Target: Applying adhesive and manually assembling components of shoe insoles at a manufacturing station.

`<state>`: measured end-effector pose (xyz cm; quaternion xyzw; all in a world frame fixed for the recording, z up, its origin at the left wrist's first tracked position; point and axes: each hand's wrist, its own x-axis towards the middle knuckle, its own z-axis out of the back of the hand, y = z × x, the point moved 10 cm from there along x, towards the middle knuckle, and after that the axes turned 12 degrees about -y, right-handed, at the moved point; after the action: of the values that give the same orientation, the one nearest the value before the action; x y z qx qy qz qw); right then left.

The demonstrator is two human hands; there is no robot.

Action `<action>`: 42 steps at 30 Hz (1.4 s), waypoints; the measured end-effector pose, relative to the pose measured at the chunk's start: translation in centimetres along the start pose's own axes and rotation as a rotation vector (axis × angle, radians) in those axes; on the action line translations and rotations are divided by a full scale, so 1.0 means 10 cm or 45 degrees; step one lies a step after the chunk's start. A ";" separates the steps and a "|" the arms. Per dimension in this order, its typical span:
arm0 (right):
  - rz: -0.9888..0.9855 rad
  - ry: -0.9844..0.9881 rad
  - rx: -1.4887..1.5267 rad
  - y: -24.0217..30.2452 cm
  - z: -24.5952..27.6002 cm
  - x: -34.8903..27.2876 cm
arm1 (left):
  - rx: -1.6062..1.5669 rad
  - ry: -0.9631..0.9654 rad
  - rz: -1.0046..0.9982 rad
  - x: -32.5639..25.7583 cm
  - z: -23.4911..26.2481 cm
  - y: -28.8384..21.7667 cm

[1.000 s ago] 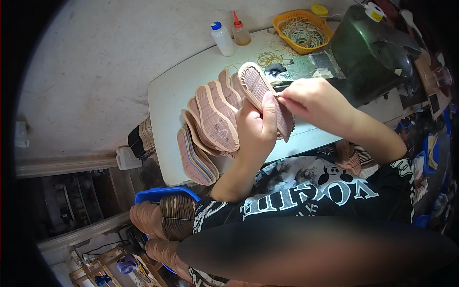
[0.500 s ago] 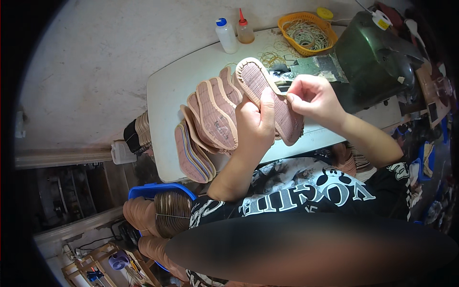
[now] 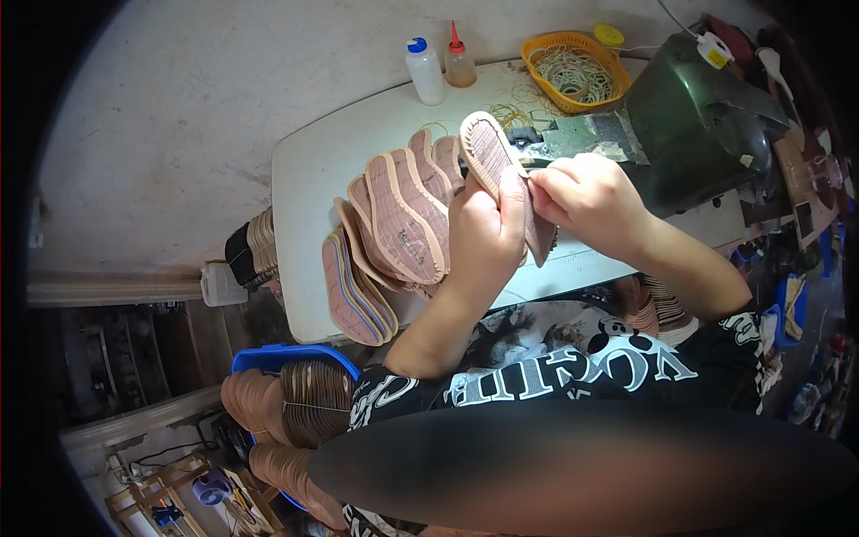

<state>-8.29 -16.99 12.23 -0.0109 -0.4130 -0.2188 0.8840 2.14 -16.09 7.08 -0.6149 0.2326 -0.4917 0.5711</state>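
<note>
Head view: your left hand grips a brown insole above the white table, between its far and near edges; your right hand pinches the insole's pale rim. Other insoles overlap toward the table's left edge.

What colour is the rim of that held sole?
The rim is pale tan, shown in the head view.

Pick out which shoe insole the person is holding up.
The raised insole in the left hand, the right hand at its edge; the overlapping insoles to its left rest on the white table.
</note>
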 end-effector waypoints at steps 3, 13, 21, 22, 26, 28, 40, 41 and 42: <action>-0.208 -0.036 0.191 -0.17 -0.04 0.01 | 0.051 -0.018 0.035 0.02 0.02 -0.02; 0.051 -0.074 0.162 -0.02 0.05 0.07 | -0.275 -0.058 0.204 0.18 0.00 0.44; -1.590 0.449 1.704 -0.02 -0.79 -1.25 | -0.643 -0.241 0.446 0.36 0.11 0.64; -1.682 0.362 1.787 0.04 -0.80 -1.27 | -0.536 -0.063 0.533 0.35 0.05 0.77; -1.825 0.148 1.852 0.03 -0.84 -1.34 | 0.529 -0.098 -0.104 0.57 0.22 0.71; -1.838 0.044 1.853 -0.03 -0.86 -1.34 | 0.577 -0.078 -0.144 0.65 0.13 0.68; -1.724 -0.033 1.850 -0.22 -1.17 -0.79 | 0.448 0.127 0.286 1.19 0.31 1.39; -1.639 -0.007 1.791 -0.12 -1.18 -0.78 | 0.223 0.116 0.279 1.22 0.45 1.36; -1.607 0.085 1.817 0.04 -1.09 -0.70 | 0.052 -0.041 0.144 1.15 0.79 1.03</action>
<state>-4.19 -16.12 -0.04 0.7625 -0.3532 -0.3521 0.4122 16.60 -24.57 2.50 -0.5968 0.2478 -0.4532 0.6140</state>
